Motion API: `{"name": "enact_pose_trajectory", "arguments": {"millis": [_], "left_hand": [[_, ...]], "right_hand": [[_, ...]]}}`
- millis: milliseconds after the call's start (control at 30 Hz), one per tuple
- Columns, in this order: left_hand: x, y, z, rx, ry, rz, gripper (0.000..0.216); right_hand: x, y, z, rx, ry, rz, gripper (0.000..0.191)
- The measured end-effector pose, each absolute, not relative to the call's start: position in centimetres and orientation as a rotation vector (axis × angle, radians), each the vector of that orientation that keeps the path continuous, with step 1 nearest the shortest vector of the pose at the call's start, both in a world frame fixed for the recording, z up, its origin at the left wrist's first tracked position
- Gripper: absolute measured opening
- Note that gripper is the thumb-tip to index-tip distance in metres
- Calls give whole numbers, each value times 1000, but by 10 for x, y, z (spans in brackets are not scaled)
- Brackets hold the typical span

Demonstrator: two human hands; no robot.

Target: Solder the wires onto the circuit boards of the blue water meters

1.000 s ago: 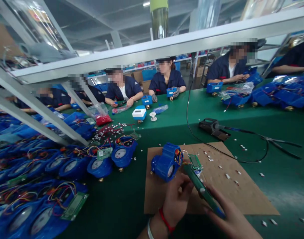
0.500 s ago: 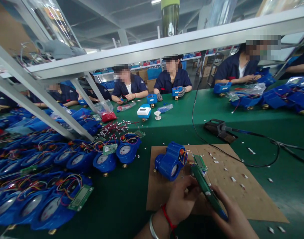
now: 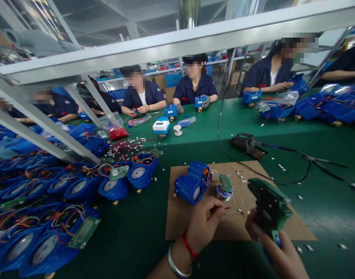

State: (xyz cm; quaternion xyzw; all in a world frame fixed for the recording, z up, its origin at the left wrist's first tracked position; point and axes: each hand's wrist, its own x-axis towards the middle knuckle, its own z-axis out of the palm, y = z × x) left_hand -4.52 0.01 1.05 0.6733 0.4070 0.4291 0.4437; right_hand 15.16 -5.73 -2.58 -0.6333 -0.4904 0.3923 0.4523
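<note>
Green tool (image 3: 271,207), blue housing (image 3: 170,110) (label (image 3: 171,112) unreadable)

We've pulled the green tool (image 3: 269,205) clear to the R.
Half a sec ago we had it edge-on beside our L hand (image 3: 205,221); now our R hand (image 3: 282,254) has it farther R, broad face showing, w/ a gap b/w. Round spool (image 3: 224,194), mostly hidden earlier, now in view; red wire (image 3: 227,207) now shows at L fingertips.

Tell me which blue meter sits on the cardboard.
The blue meter just beyond the left hand, wired to a green circuit board. It alone is on the cardboard; the other blue meters are off it.
</note>
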Motion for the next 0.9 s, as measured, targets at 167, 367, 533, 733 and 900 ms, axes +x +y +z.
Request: {"name": "enact_pose_trajectory", "arguments": {"millis": [167,367,533,733,900], "left_hand": [[-47,2,7,1801,1070,1082,18],[-43,-1,3,1949,1025,1124,18],[-43,-1,1,2035,1025,1139,17],[-42,-2,-4,2131,989,1142,14],[-42,-3,-5,2126,993,1169,12]], "right_hand": [[164,-62,12,-1099,-1155,1675,57],[168,-79,30,-964,-806,2131,52],[174,-83,20,-813,-652,2284,52],[171,-84,2,-617,-507,2319,38],[166,-82,0,-551,-437,2325,35]]}}
